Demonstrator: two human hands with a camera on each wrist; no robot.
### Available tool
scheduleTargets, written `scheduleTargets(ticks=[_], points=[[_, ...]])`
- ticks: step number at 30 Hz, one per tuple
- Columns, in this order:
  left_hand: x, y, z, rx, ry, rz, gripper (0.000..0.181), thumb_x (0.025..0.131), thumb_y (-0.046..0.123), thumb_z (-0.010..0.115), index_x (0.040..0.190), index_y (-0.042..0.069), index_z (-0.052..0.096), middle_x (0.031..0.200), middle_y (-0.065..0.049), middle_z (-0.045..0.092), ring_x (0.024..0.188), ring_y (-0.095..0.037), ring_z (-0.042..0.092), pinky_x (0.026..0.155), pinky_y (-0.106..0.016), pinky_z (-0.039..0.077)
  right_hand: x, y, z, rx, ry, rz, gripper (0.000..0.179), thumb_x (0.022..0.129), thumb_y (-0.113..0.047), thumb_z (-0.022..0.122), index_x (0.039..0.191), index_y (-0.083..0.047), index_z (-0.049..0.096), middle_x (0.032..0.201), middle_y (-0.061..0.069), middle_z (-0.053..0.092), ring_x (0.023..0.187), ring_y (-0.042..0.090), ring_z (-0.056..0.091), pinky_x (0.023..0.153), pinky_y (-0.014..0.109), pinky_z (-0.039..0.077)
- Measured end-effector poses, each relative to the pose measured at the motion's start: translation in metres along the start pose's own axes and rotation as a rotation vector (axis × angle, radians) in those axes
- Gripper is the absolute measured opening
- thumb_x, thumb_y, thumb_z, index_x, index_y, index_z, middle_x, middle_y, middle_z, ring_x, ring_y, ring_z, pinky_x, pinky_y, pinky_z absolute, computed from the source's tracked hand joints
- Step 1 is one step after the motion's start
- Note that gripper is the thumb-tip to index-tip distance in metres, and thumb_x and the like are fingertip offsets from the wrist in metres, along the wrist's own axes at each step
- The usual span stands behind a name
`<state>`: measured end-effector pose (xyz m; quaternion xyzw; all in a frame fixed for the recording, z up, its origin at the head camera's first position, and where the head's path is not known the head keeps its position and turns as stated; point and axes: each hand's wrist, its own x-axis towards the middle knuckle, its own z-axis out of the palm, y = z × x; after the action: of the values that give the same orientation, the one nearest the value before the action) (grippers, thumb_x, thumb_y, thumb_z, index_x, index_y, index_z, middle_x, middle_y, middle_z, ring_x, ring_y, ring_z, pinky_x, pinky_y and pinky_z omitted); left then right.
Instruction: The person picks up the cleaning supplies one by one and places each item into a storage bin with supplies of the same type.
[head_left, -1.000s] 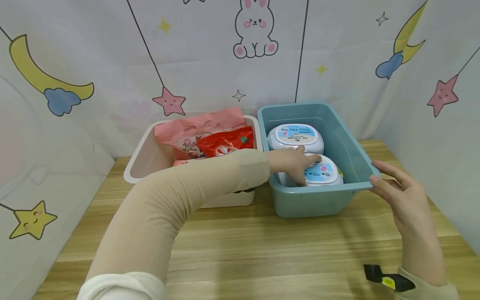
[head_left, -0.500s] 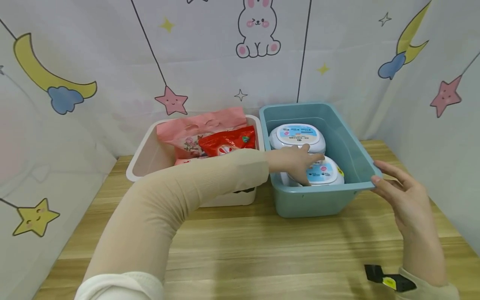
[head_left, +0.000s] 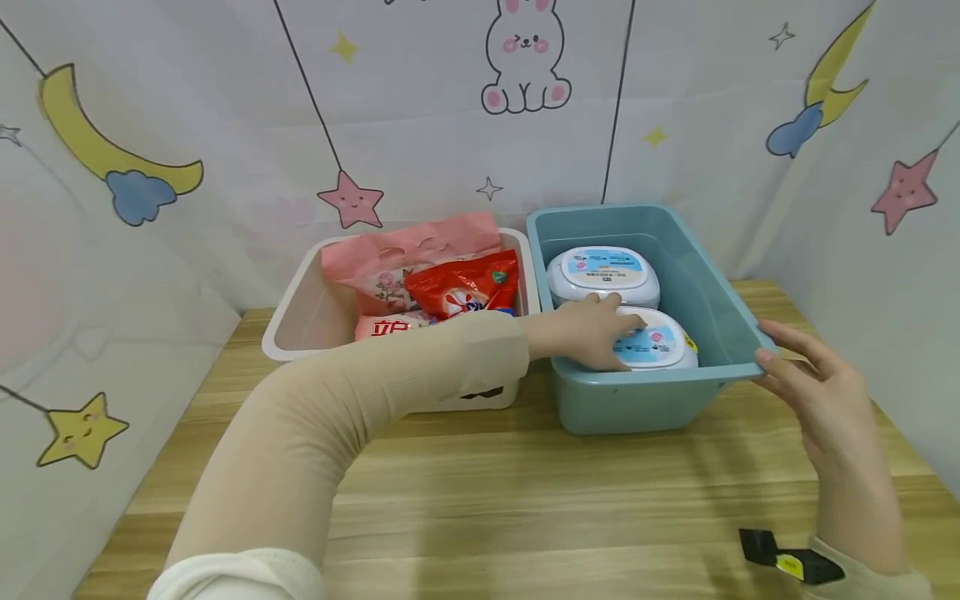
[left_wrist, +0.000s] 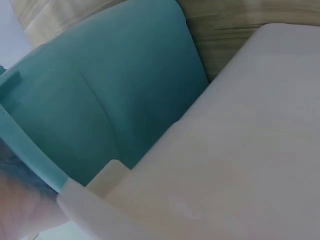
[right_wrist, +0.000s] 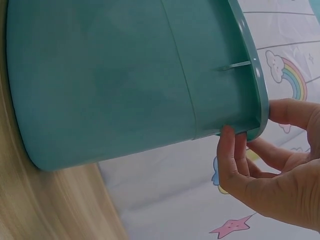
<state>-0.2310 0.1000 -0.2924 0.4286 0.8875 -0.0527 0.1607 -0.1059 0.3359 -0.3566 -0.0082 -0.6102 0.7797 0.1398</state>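
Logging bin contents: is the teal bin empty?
Not empty: the teal bin holds two white tubs, side by side.

The head view looks forward and down from above the wooden counter [head_left: 525,500], taking in both arms, the teal bin [head_left: 720,317] and the white bin [head_left: 300,329] side by side against the printed backdrop. The left wrist view sits very close, low between the two bins, and faces the teal bin's [left_wrist: 115,90] outer wall and the white bin's [left_wrist: 240,150] rim and side. The right wrist view is just as near, looking along the teal bin's [right_wrist: 110,80] outer wall toward the right grip [right_wrist: 270,175] at its rim. All three views share the teal bin.
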Motion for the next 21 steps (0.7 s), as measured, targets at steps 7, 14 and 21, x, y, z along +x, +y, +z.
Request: scheduleTargets(ticks=[7,14,21], points=[[-0.002,-0.001,0.002,-0.003,0.047,0.013,0.060,0.093,0.053,0.051,0.146,0.029,0.037,0.149,-0.005,0.035,0.127,-0.022,0.039,0.101,-0.037,0.044,0.007,-0.002,-0.006,-0.150,0.000,-0.013,0.037,0.091,-0.004,0.063,0.127,-0.010,0.061,0.114,-0.006,0.053,0.080,0.001,0.062,0.071,0.012,0.052],[-0.005,0.001,0.002,-0.034,0.134,0.010,0.063,0.092,0.050,0.054,0.148,0.031,0.033,0.149,-0.004,0.035,0.130,-0.020,0.038,0.098,-0.037,0.049,0.013,-0.013,-0.008,-0.574,0.028,0.019,0.040,0.095,-0.023,0.060,0.134,-0.018,0.055,0.113,-0.020,0.050,0.088,-0.003,0.053,0.074,0.011,0.042],[-0.010,0.006,-0.002,-0.068,0.212,0.011,0.063,0.093,0.054,0.050,0.149,0.032,0.032,0.154,-0.004,0.031,0.138,-0.023,0.032,0.106,-0.046,0.041,0.016,-0.021,-0.004,-0.935,0.010,-0.007,0.049,0.096,-0.037,0.054,0.141,-0.017,0.049,0.125,-0.012,0.045,0.097,-0.009,0.037,0.076,0.018,0.033]])
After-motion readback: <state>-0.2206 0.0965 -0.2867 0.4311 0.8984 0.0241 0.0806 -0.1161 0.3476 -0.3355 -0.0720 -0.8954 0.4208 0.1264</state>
